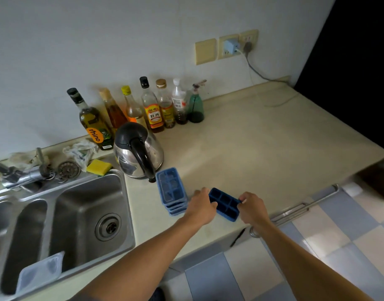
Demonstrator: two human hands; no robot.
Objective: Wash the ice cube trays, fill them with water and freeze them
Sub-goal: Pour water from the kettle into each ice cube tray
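Observation:
A dark blue ice cube tray point(225, 204) lies near the front edge of the beige counter point(251, 148). My left hand point(201, 204) grips its left end and my right hand point(253, 208) pinches its right end. Just to the left, a stack of lighter blue ice cube trays point(171, 190) with a clear lid on top sits beside the kettle. A clear tray lid point(40, 271) leans inside the steel sink point(82, 216) at the front left.
A steel kettle point(139, 152) stands behind the stack. Several bottles point(152, 105) line the wall. A tap point(19, 173), a yellow sponge point(99, 167) and a strainer point(68, 169) sit behind the sink. A towel rail point(304, 206) runs along the counter front.

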